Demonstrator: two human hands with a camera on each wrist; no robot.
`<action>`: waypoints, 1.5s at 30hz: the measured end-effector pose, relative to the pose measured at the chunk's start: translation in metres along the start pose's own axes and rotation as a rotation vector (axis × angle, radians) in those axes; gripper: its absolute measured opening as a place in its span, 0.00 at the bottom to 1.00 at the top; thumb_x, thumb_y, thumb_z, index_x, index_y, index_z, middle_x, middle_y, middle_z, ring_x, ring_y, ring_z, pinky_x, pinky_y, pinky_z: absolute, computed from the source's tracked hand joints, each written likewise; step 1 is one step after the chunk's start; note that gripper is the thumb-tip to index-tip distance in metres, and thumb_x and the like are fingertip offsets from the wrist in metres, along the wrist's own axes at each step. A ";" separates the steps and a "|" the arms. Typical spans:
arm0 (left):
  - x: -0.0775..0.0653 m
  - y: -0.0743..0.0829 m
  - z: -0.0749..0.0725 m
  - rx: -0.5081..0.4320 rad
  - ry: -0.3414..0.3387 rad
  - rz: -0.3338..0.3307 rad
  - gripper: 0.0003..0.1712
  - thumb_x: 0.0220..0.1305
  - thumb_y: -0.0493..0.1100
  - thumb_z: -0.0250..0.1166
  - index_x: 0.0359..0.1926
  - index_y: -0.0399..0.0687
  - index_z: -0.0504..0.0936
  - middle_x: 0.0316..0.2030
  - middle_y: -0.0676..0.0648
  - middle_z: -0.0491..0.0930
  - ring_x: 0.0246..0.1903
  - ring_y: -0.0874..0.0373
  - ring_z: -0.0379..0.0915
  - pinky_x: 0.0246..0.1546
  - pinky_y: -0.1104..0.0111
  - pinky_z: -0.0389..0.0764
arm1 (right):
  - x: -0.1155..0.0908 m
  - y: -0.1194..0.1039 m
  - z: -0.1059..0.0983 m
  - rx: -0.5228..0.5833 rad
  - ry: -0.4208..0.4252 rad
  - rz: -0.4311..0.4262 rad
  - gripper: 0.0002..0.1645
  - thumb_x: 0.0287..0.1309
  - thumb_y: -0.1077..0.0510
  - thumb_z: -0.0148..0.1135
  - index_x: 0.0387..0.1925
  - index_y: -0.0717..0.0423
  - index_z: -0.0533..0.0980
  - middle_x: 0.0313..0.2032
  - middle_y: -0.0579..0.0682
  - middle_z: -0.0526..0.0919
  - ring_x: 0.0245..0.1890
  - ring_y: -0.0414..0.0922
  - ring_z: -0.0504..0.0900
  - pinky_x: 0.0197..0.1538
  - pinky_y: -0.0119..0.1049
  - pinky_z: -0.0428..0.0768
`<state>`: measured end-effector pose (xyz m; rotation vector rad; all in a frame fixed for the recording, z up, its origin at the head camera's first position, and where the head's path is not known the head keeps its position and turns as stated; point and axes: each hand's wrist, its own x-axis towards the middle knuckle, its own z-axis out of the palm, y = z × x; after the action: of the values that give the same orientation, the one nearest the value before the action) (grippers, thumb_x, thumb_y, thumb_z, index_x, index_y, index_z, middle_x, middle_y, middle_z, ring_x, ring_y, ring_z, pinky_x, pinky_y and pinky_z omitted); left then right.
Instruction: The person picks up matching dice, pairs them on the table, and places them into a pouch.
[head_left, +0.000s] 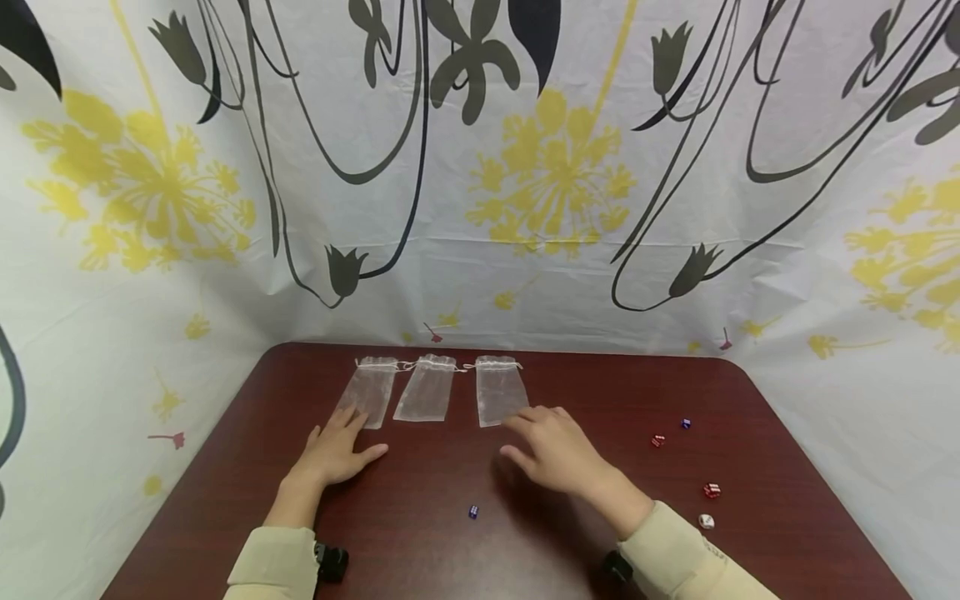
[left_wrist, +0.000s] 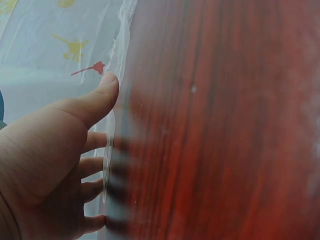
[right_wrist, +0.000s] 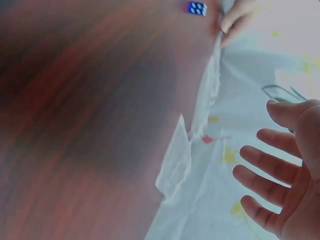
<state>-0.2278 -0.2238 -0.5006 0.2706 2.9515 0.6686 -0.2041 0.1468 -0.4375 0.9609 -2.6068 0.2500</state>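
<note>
Three small sheer white drawstring bags lie in a row near the table's back edge: a left bag [head_left: 372,387], a middle bag [head_left: 426,393] and a right bag [head_left: 501,392]. My left hand [head_left: 330,454] has its fingertips at the lower end of the left bag, thumb spread out to the side. Palm down, my right hand [head_left: 557,452] hovers just below the right bag, its relaxed fingers holding nothing, as the right hand [right_wrist: 285,175] in the right wrist view confirms. A blue die [head_left: 473,512] sits on the table between the two hands.
On the right side of the dark red-brown table [head_left: 420,550] lie another blue die [head_left: 686,423], a red die [head_left: 657,440], a second red die [head_left: 712,490] and a white die [head_left: 707,521]. A flower-printed white curtain [head_left: 465,208] hangs behind.
</note>
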 end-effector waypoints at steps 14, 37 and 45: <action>0.000 0.004 -0.002 0.013 -0.021 -0.004 0.48 0.69 0.66 0.61 0.76 0.38 0.61 0.76 0.30 0.50 0.75 0.31 0.44 0.68 0.30 0.44 | -0.010 0.038 -0.023 0.000 0.071 0.069 0.22 0.58 0.47 0.73 0.48 0.57 0.84 0.43 0.51 0.87 0.45 0.51 0.85 0.45 0.53 0.80; -0.001 0.002 0.001 0.006 -0.001 -0.005 0.48 0.69 0.66 0.61 0.76 0.38 0.61 0.76 0.30 0.50 0.75 0.31 0.44 0.68 0.30 0.43 | -0.047 0.089 -0.030 -0.019 0.097 0.174 0.21 0.57 0.49 0.74 0.46 0.59 0.84 0.42 0.53 0.87 0.41 0.54 0.87 0.42 0.57 0.80; -0.001 0.001 0.000 0.003 0.005 0.000 0.47 0.69 0.64 0.62 0.76 0.38 0.61 0.76 0.29 0.50 0.75 0.31 0.45 0.68 0.29 0.43 | -0.061 0.113 -0.034 -0.003 0.074 0.270 0.19 0.59 0.52 0.72 0.48 0.58 0.83 0.45 0.56 0.86 0.44 0.56 0.86 0.44 0.57 0.80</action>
<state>-0.2269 -0.2229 -0.5003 0.2694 2.9569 0.6659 -0.2263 0.2781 -0.4347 0.5837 -2.6620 0.3415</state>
